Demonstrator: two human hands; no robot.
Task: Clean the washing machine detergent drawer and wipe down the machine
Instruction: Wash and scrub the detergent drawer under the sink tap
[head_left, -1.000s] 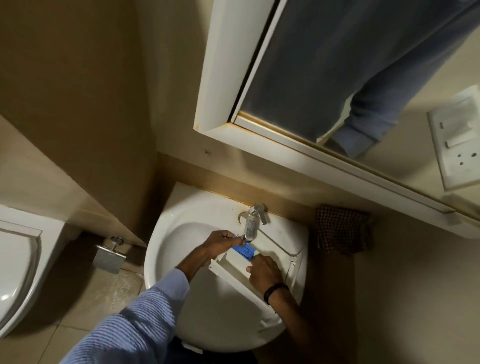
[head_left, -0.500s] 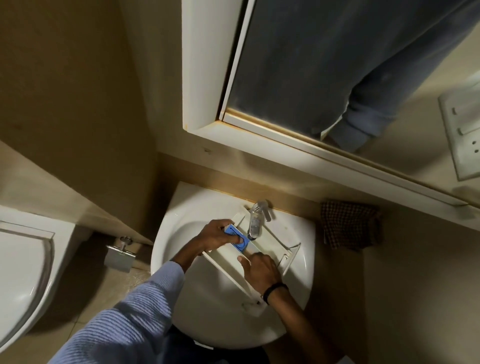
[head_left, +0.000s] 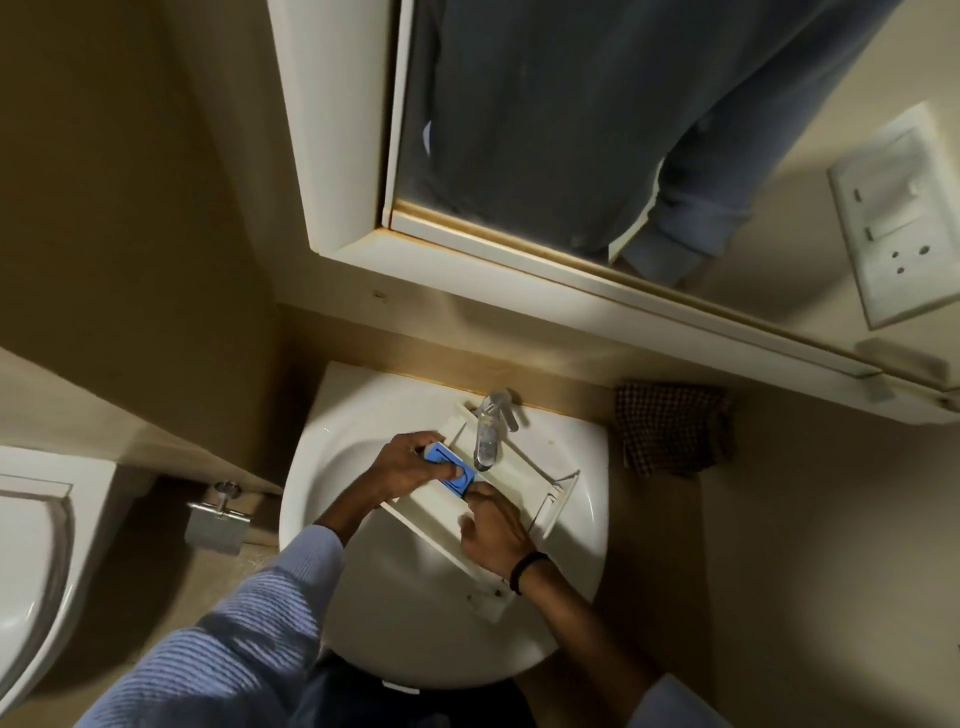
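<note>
The detergent drawer (head_left: 519, 470), a long cream-white plastic tray with open compartments, lies slantwise over the sink (head_left: 332, 447), its far end under the tap (head_left: 488, 436). The left hand (head_left: 410, 465) grips its small blue insert (head_left: 454, 473) at the drawer's left edge.

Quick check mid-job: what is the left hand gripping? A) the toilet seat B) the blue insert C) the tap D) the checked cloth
B: the left hand has its thumb and fingers round the blue insert on the drawer, beside the tap.
</note>
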